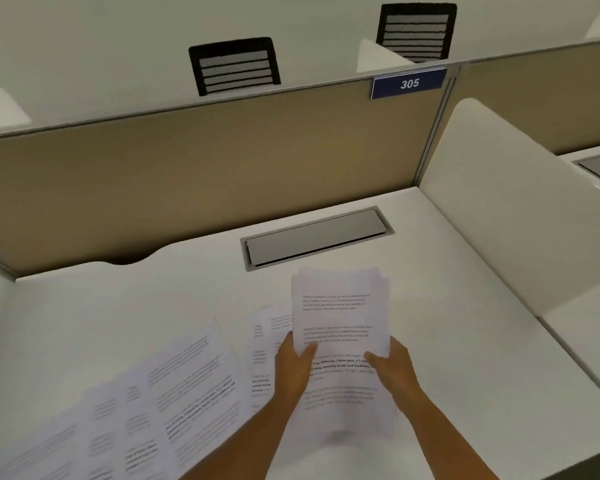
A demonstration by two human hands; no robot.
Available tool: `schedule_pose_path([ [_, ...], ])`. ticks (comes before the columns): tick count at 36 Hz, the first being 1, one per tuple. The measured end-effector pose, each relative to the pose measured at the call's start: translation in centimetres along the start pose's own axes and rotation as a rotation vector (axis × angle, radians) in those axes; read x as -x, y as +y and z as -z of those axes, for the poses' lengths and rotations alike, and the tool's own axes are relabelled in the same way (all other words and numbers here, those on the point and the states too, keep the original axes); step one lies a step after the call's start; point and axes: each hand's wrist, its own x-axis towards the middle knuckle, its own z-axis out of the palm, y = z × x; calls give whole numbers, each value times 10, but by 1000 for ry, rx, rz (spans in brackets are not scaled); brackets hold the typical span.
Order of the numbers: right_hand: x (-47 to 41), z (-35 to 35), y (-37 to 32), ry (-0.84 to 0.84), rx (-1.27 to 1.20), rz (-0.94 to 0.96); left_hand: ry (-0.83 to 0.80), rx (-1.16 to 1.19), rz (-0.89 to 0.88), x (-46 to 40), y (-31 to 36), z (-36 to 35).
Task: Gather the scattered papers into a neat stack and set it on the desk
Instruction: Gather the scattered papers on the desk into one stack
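Observation:
I hold a bundle of printed white papers (340, 317) upright above the white desk (447, 306), its top edges slightly uneven. My left hand (293, 367) grips the bundle's left edge with the thumb on the front page. My right hand (394, 367) grips the right edge the same way. Several more printed sheets (174, 386) lie fanned out flat on the desk to the left, reaching the lower left corner. A few sheets (265, 344) lie partly hidden behind my left hand and the bundle.
A grey cable hatch (316, 237) is set in the desk just beyond the bundle. A tan partition (187, 168) with a blue 305 sign (409, 83) closes the back. A white side divider (510, 209) stands at the right. Two black chairs (234, 65) show behind.

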Motion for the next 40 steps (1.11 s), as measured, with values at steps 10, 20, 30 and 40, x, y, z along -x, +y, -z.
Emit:
schedule_pose_path([
  [10,0,-51,-12,-130,170,-40,14,-110,197,-2,-22,47],
  [20,-14,-84,-5,-79,385,-48,-38,-262,322,-26,-35,42],
  [30,-38,-96,5,-13,656,-107,40,-796,396,-53,-48,37],
  [40,-52,-102,18,115,874,-95,154,-832,402,-71,-54,46],
])
